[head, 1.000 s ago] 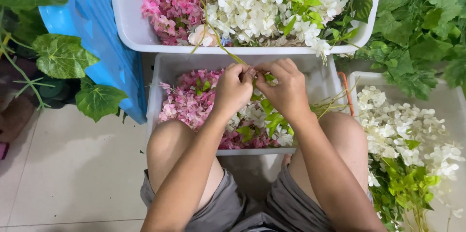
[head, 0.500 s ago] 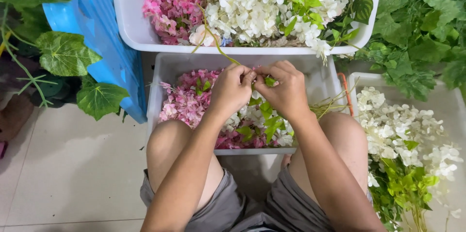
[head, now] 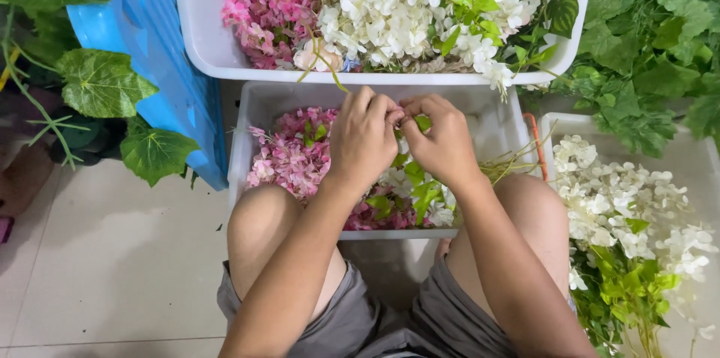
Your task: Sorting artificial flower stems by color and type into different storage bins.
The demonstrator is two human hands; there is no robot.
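Note:
My left hand [head: 365, 137] and my right hand [head: 442, 140] meet fingertip to fingertip over a white bin [head: 259, 107] between my knees. Together they pinch a thin green flower stem [head: 319, 58] that runs up and left toward the far bin; a small green leaf [head: 424, 122] shows between the fingers. The near bin holds pink blossoms [head: 289, 159] on its left and green leaves with white blossoms [head: 420, 197] under my hands.
A larger white bin [head: 202, 35] at the top holds pink and white flowers. A third white tray [head: 694, 163] at right carries white blossoms and green sprigs. A blue plastic crate [head: 150, 43] stands at left, leafy vines at both sides, tiled floor [head: 97, 268] below.
Both hands stayed over the near bin, fingers working at the stem; the stem's free end has shifted slightly toward the far bin.

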